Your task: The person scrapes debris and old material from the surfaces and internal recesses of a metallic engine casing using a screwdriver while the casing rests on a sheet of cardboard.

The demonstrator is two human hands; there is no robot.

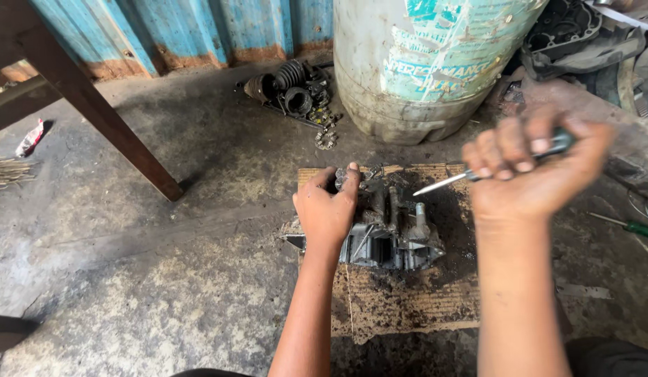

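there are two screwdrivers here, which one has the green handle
The green-handled screwdriver lying on the concrete floor at the far right edge. The other, a dark-handled screwdriver, is gripped in the right hand above the grimy metal engine part.

L hand [326,209] fingers curled gripping; R hand [533,174] raised, fisted.

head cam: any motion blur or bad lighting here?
Head view: right hand and its screwdriver are motion-blurred; left hand on the metal engine part is sharp; light is soft daylight, no glare, dim at the bottom edge.
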